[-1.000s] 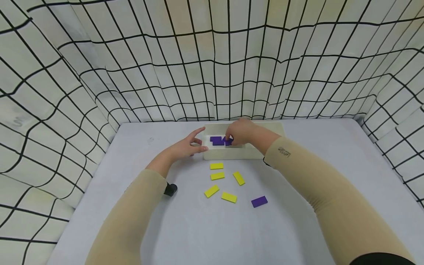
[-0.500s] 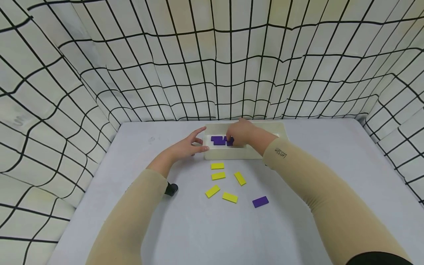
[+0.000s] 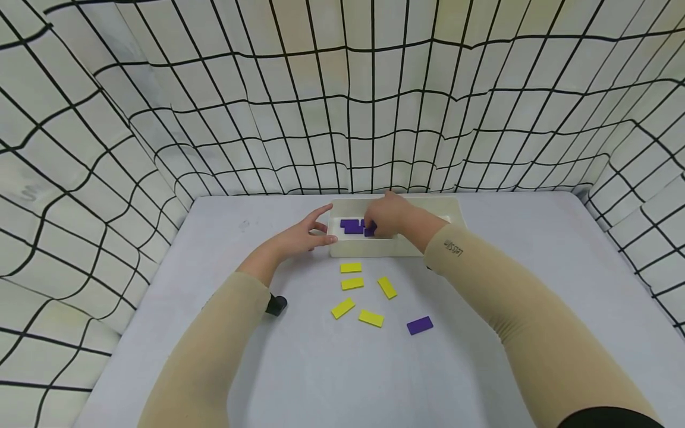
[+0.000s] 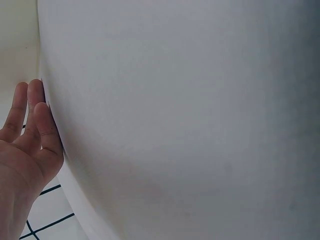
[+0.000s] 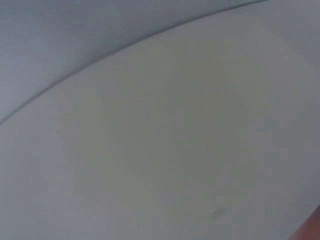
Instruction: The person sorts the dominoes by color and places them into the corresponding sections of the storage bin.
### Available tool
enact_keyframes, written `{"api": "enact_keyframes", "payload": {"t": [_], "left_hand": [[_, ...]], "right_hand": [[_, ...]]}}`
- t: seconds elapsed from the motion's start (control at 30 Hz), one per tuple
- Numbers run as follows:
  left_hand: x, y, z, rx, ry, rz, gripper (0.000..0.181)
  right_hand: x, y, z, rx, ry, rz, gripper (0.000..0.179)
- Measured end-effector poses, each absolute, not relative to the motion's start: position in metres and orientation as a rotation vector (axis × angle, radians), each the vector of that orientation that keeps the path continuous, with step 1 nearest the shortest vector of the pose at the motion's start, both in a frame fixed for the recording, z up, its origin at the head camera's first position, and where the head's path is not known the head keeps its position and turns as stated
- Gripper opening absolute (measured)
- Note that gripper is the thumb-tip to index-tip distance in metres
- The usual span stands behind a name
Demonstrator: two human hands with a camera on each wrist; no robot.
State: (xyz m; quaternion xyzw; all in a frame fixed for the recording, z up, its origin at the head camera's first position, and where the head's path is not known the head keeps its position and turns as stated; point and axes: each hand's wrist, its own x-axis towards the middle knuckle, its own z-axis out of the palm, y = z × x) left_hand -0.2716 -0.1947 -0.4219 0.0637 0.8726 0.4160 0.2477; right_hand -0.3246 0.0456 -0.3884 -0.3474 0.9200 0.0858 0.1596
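Taking the pale box (image 3: 369,248) as the clock's centre and starting nearest on the worktop (image 3: 342,380), seeing a loose purple tile (image 3: 420,326) lying toward five o'clock, then five yellow tiles (image 3: 352,284) lying around seven. Resting the left hand (image 3: 299,238) at nine o'clock by the box's end, with fingers spread and its grip holding nothing; probably steadying the box. Working inside the box with the right hand (image 3: 386,214), curling the fingers and apparently pinching one tile (image 3: 368,232) beside other purple tiles (image 3: 354,230) lying toward nine o'clock. Judging the step in hand as lining up purple tiles; seemingly calling next for loosening the right grip, then fetching the loose one. Finishing farthest, seeing black mesh (image 3: 373,104) standing at twelve.
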Motion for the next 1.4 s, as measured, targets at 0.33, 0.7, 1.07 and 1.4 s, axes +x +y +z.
{"api": "enact_keyframes", "payload": {"t": [0.33,0.7,1.07,1.4], "left_hand": [[-0.270,-0.192,-0.421,0.189,2.374,1.136,0.088],[-0.273,-0.193,-0.423,0.187,2.383,1.136,0.089],[-0.271,-0.194,-0.420,0.189,2.367,1.153,0.087],[-0.272,-0.193,-0.422,0.163,2.376,1.132,0.088]], "right_hand": [[-0.326,0.049,-0.390,-1.024,2.672,0.303,0.026],[-0.324,0.048,-0.384,-1.021,2.683,0.306,0.024],[-0.319,0.052,-0.371,-1.059,2.731,0.179,0.024],[-0.298,0.064,-0.356,-1.149,2.744,0.078,0.027]]}}
